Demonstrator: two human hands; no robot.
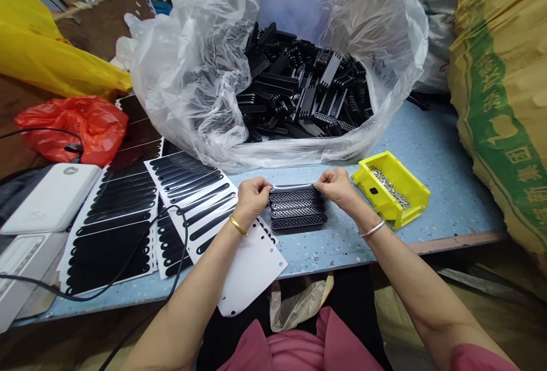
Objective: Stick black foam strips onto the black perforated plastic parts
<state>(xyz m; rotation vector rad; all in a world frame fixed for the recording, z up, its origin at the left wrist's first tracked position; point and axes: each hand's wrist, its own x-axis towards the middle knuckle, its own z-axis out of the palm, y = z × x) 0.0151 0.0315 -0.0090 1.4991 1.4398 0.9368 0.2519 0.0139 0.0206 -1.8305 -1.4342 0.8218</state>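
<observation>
A glossy black adhesive strip (293, 188) is stretched between my two hands, over the farthest of several black slatted plastic pieces (298, 210) lined up side by side. My left hand (253, 195) pinches its left end between thumb and finger. At the other end, my right hand (337, 186) pinches it the same way. Whether the strip touches the piece beneath it, I cannot tell. Left of my left hand lies a white sheet of black strips (200, 200), part of its backing bare. A yellow bin (395, 188) of small metal parts stands right of my right hand.
A large clear plastic bag (192, 74) full of black pieces (299, 86) stands behind. More strip sheets (113, 217), a white power bank (53, 197), a black cable (141, 245) and a red bag (72, 129) lie left. A yellow-green sack (504, 92) stands right.
</observation>
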